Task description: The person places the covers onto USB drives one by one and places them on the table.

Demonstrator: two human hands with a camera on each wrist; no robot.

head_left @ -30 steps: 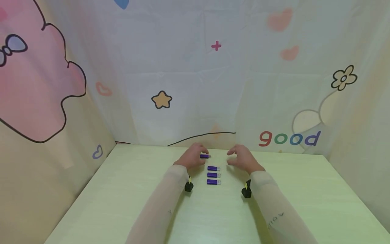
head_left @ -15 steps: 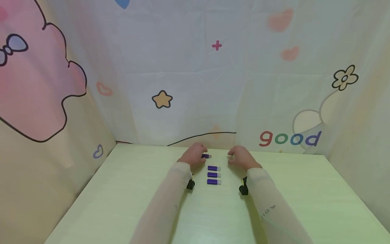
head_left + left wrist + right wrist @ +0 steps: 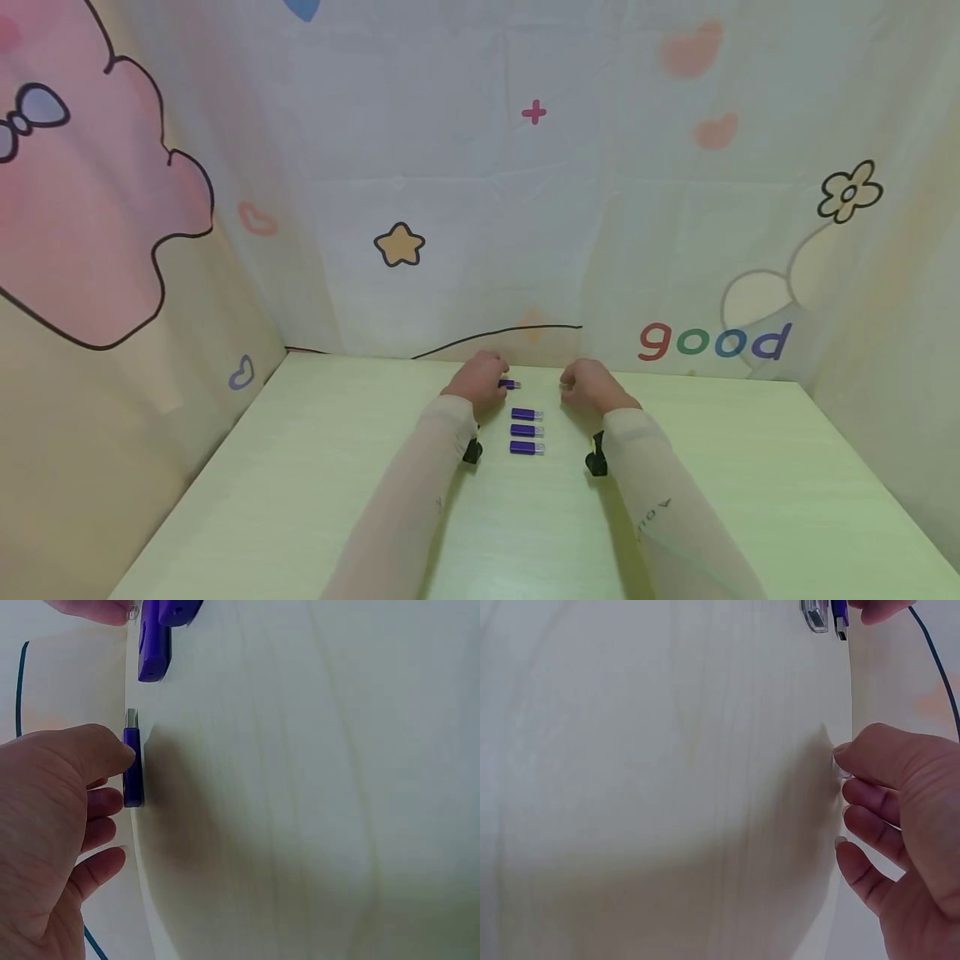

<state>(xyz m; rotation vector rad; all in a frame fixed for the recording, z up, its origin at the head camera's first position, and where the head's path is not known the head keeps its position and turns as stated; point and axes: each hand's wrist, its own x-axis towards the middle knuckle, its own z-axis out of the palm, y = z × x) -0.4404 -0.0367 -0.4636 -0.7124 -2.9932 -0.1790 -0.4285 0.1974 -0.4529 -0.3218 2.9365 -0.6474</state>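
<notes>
My left hand (image 3: 477, 383) pinches a purple USB stick (image 3: 133, 776) between thumb and fingers, at the far side of the table. Its bare metal plug (image 3: 132, 718) points toward my right hand (image 3: 596, 388). Thumb and forefinger of that right hand pinch a small clear cap (image 3: 841, 766), mostly hidden by the fingertips. A gap separates plug and cap. In the head view, three more purple USB sticks lie in a column nearer to me: the far one (image 3: 527, 414), the middle one (image 3: 527, 431) and the near one (image 3: 527, 448), all with clear caps on their right ends.
The pale table (image 3: 360, 517) stretches to both sides and toward me. A printed curtain (image 3: 480, 250) hangs right behind its back edge, close to both hands. Black wrist cameras (image 3: 597, 457) sit under the cuffs.
My left hand has shifted slightly right, covering more of the USB stick. The fingers of my right hand have drawn closer together. The three sticks in the column stay put.
</notes>
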